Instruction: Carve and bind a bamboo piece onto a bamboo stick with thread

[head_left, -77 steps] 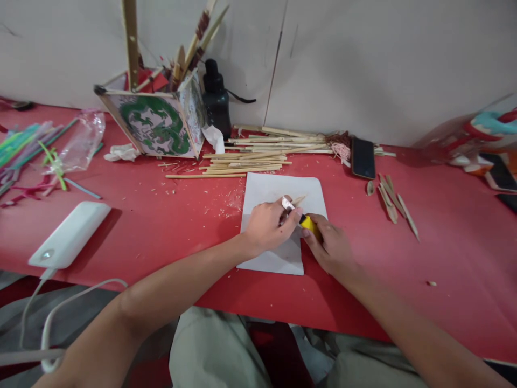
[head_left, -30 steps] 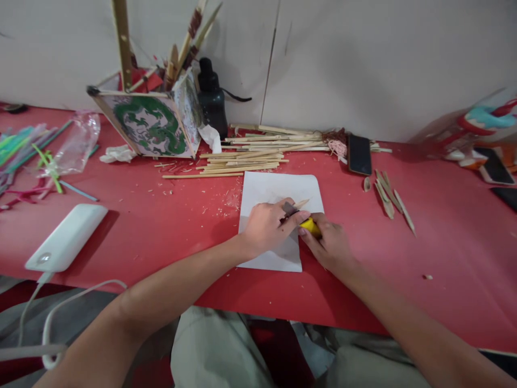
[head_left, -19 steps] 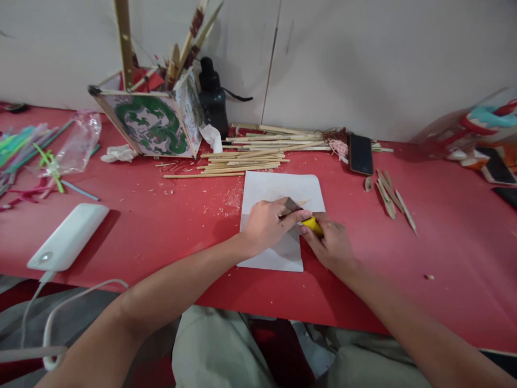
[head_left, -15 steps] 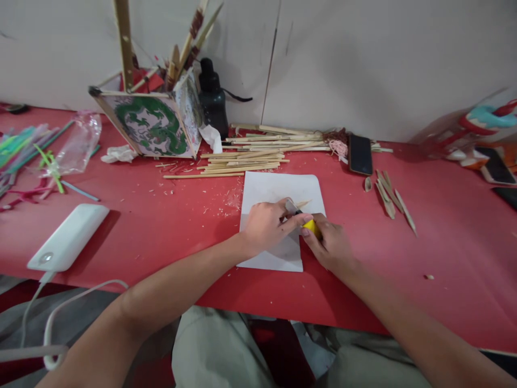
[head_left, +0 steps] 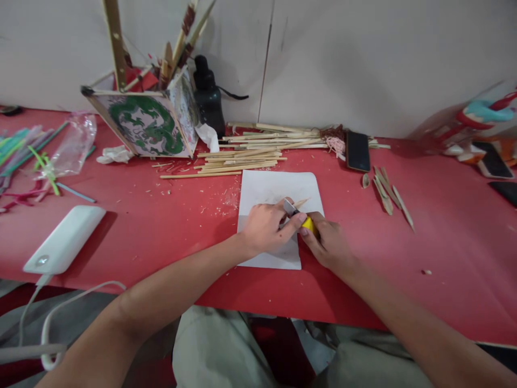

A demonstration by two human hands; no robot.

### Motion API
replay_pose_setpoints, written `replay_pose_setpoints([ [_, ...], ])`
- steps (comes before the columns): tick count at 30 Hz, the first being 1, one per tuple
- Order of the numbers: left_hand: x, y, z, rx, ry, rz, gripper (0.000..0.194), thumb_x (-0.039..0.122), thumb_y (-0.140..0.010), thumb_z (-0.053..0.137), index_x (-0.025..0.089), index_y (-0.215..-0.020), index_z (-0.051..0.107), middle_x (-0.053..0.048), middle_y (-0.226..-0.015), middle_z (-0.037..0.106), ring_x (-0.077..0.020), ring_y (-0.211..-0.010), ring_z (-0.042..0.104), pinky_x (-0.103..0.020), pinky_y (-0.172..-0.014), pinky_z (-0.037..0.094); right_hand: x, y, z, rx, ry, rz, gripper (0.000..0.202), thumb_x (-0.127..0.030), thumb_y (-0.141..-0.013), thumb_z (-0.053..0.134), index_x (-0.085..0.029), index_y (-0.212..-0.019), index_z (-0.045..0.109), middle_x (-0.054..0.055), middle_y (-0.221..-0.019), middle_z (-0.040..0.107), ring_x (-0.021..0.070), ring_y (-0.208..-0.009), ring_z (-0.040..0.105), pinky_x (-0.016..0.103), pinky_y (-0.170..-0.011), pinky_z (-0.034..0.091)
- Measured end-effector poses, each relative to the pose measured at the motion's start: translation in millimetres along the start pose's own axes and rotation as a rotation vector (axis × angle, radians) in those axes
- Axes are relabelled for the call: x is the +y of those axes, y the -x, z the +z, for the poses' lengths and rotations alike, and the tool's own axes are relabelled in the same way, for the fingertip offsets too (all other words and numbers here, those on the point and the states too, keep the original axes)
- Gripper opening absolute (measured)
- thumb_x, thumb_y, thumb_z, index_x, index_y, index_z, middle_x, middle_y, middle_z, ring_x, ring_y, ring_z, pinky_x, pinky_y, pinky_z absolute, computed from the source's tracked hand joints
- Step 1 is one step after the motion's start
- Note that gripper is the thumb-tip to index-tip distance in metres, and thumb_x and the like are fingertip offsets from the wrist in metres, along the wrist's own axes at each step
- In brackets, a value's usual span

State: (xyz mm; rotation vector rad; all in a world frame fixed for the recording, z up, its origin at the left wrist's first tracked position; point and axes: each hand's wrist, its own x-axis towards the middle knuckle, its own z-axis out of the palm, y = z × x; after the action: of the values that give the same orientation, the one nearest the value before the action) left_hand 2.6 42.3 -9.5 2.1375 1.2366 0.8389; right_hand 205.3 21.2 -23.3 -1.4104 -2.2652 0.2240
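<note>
My right hand [head_left: 327, 240] is closed around the yellow handle of a utility knife [head_left: 309, 224], whose grey blade points up and left. My left hand [head_left: 266, 226] is closed just left of it, its thumb reaching to the front of the knife handle. From behind the blade sticks out the pale pointed tip of a bamboo piece [head_left: 302, 203], gripped by my left hand; the rest of it is hidden by my fingers. Both hands are over a white sheet of paper [head_left: 278, 186] on the red table, with fine shavings on it.
Bamboo sticks [head_left: 242, 161] lie behind the paper. A dragon-patterned holder [head_left: 147, 126] and black bottle [head_left: 209, 102] stand at the back left. A white power bank [head_left: 67, 237] lies left. Carved bamboo pieces [head_left: 383, 194] and a phone [head_left: 357, 151] are on the right.
The view has shifted slightly, so the table things sit a little further left. Both hands keep their grips, with the knife blade at nearly the same place by the bamboo piece.
</note>
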Motion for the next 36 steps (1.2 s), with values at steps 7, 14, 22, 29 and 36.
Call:
replay_pose_setpoints([
  [7, -3.4, -3.5, 3.0, 0.037, -0.032, -0.055, 0.062, 0.067, -0.102, 0.036, 0.020, -0.069, 0.058, -0.005, -0.062, 0.064, -0.0161, -0.058, 0.060, -0.032, -0.057, 0.028, 1.7, -0.2, 3.7, 0.073, -0.010, 0.034, 0.033, -0.049, -0.103, 0.043, -0.020, -0.100, 0.059, 0.003, -0.060, 0.063, 0.0213, -0.049, 0.060, 0.029, -0.050, 0.037],
  [14, -2.6, -1.0, 2.5, 0.021, -0.022, -0.036, 0.056, 0.065, -0.101, 0.040, 0.019, -0.082, 0.065, -0.003, -0.062, 0.064, -0.0161, -0.058, 0.060, -0.031, -0.058, 0.031, -0.2, 0.7, 1.0, 0.011, -0.080, 0.040, 0.033, -0.049, -0.101, 0.042, -0.020, -0.096, 0.057, 0.000, -0.055, 0.058, 0.0198, -0.045, 0.055, 0.029, -0.049, 0.035],
  [22, -2.1, 1.0, 3.6, -0.019, -0.093, 0.037, 0.049, 0.055, -0.104, 0.035, 0.019, -0.090, 0.066, -0.002, -0.066, 0.068, -0.0164, -0.058, 0.063, -0.032, -0.056, 0.029, -0.5, 0.8, -0.8, -0.007, -0.082, -0.026, 0.027, -0.045, -0.102, 0.042, -0.022, -0.093, 0.051, -0.001, -0.055, 0.057, 0.0191, -0.045, 0.056, 0.028, -0.048, 0.035],
  [29, -0.3, 3.0, 2.0, -0.010, -0.121, 0.071, 0.044, 0.051, -0.104, 0.037, 0.018, -0.094, 0.065, -0.001, -0.060, 0.066, -0.0168, -0.055, 0.062, -0.032, -0.055, 0.030, -2.2, 0.0, -3.3, -0.026, -0.070, -0.053, 0.023, -0.042, -0.102, 0.041, -0.023, -0.091, 0.049, 0.000, -0.055, 0.058, 0.0194, -0.046, 0.058, 0.028, -0.047, 0.034],
  [36, -4.2, 1.1, 6.4, -0.025, -0.157, 0.066, 0.050, 0.051, -0.106, 0.034, 0.018, -0.090, 0.067, -0.005, -0.070, 0.072, -0.0189, -0.062, 0.068, -0.033, -0.057, 0.031, -0.3, 1.4, -2.2, -0.026, -0.058, -0.020, 0.025, -0.043, -0.102, 0.040, -0.023, -0.092, 0.050, 0.001, -0.055, 0.059, 0.0212, -0.046, 0.059, 0.029, -0.048, 0.034],
])
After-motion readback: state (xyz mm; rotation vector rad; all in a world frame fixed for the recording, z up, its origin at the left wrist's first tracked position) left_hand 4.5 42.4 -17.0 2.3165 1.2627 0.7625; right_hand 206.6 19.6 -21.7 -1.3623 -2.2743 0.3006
